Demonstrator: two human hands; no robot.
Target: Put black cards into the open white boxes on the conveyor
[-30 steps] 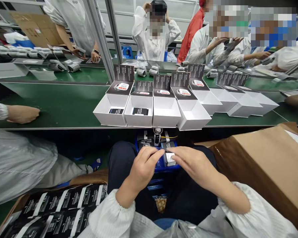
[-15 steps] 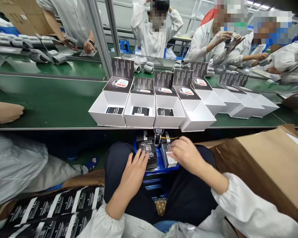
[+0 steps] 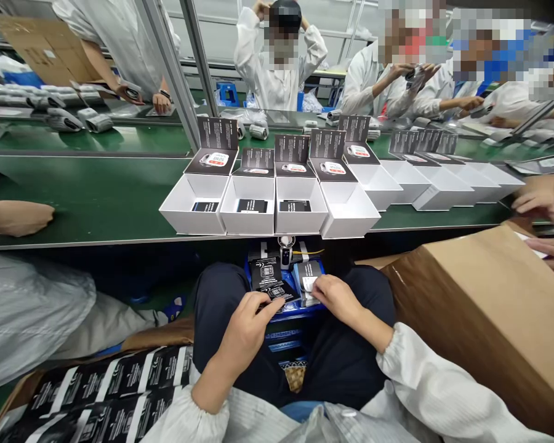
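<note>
My left hand point(image 3: 249, 323) is closed at the near edge of a black printed booklet point(image 3: 282, 290), which lies turned at an angle over a stack of similar black booklets point(image 3: 264, 271). Beside it, my right hand point(image 3: 339, 299) has its fingertips drawn together on the near corner of a grey-blue leaflet with a white label point(image 3: 309, 282), at the top of a second stack. Both stacks rest in a blue crate point(image 3: 281, 315) between my knees. Above, on the green bench, stand open white boxes; three, including this box point(image 3: 248, 221), hold black booklets.
A small silver-and-black device point(image 3: 285, 253) stands behind the stacks, under the bench edge. A large cardboard carton point(image 3: 480, 295) is at my right. An open carton of black packs point(image 3: 120, 381) lies at lower left. A co-worker's hand point(image 3: 21, 217) rests on the bench at left.
My left hand has closed and drawn the top black booklet toward me at an angle. My right hand has come down onto the grey-blue leaflet. Another person's hands appear at far right.
</note>
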